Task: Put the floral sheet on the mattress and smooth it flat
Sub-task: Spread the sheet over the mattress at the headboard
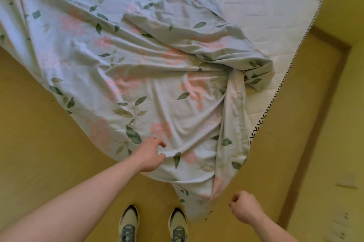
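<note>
While the head view looks straight down, the left hand (150, 155) pinches the near edge of the floral sheet (137, 68), which lies rumpled across the mattress (264, 5). Beyond and to the right of that grip, cloth is bunched, leaving quilted mattress bare. The right hand (245, 209) hangs loosely curled, holding nothing, beside a sheet corner trailing on the floor (39, 123) near the shoes (129, 224). Tugging one-handed could skew the sheet.
</note>
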Action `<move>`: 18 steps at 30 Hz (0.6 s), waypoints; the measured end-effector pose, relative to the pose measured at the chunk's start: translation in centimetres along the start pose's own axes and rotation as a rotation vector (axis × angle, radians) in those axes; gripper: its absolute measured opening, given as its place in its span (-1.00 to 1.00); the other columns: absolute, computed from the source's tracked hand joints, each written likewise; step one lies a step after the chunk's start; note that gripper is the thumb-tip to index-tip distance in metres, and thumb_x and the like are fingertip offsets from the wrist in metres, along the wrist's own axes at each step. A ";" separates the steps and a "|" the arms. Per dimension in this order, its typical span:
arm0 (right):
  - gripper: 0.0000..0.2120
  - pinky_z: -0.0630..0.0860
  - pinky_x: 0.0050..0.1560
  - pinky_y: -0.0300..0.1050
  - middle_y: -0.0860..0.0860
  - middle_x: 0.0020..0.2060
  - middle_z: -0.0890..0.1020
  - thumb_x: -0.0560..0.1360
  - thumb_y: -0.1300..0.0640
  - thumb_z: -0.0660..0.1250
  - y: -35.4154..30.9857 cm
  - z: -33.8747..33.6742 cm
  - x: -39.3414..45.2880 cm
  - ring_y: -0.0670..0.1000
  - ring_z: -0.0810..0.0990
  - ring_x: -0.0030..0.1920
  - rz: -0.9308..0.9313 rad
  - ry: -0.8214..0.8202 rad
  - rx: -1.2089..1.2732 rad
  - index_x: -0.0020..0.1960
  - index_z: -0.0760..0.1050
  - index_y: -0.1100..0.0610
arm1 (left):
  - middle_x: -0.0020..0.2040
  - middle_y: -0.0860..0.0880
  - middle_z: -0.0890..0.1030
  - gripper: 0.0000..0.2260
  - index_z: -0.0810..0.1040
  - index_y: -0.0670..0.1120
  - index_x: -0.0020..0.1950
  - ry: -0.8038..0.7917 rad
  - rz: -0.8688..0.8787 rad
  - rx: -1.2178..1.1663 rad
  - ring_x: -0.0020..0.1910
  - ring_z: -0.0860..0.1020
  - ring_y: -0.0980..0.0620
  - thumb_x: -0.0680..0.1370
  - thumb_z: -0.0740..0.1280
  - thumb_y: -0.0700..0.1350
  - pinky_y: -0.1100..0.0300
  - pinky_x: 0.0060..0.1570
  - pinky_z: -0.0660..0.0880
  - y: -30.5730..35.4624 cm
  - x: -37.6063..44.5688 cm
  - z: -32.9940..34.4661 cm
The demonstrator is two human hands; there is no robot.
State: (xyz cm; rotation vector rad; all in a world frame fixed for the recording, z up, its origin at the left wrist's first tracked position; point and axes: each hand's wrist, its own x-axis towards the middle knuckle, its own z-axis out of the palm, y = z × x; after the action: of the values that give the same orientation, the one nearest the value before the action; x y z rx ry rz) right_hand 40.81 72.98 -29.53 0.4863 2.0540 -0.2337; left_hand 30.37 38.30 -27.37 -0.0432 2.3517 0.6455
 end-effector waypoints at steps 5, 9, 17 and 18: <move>-0.87 0.58 -0.13 -0.18 -0.17 -0.10 0.61 0.58 -0.06 0.29 4.1 -2.8 -3.3 -0.12 0.62 -0.13 -0.061 0.049 0.188 0.08 0.54 -0.05 | 0.45 0.03 0.39 -0.63 0.48 0.05 0.42 -0.064 0.075 0.043 0.32 0.51 -0.02 0.61 0.30 0.03 0.07 0.28 0.48 10.1 -0.3 1.5; -0.68 0.53 -0.23 -0.21 -0.16 -0.01 0.57 0.60 -0.09 0.30 7.2 -8.0 -5.6 -0.13 0.62 -0.14 -0.117 0.129 0.282 0.31 0.42 -0.05 | 0.48 -0.01 0.34 -0.60 0.47 0.03 0.44 -0.077 0.052 0.063 0.28 0.51 -0.07 0.60 0.28 0.01 0.11 0.21 0.47 16.4 -0.7 1.1; -0.67 0.48 -0.21 -0.21 -0.12 0.06 0.56 0.59 -0.05 0.30 11.8 -18.8 -10.0 -0.15 0.57 -0.12 -0.186 0.258 0.280 0.32 0.43 -0.03 | 0.44 -0.07 0.38 -0.59 0.50 0.00 0.43 -0.070 0.003 0.055 0.32 0.51 -0.07 0.58 0.32 0.01 0.10 0.24 0.45 26.1 -1.0 -1.0; -0.67 0.48 -0.21 -0.21 -0.11 0.08 0.56 0.59 -0.06 0.30 12.1 -20.2 -10.2 -0.16 0.57 -0.11 -0.196 0.262 0.274 0.33 0.43 -0.03 | 0.45 -0.06 0.38 -0.59 0.51 0.01 0.42 -0.073 0.002 0.045 0.28 0.54 -0.07 0.57 0.32 0.01 0.10 0.20 0.47 27.2 -0.4 -1.1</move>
State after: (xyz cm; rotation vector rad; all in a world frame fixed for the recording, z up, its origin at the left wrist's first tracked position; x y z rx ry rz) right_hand 34.71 88.62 -10.09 0.5024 2.3413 -0.6012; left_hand 24.49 61.53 -14.52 0.0031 2.2956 0.5850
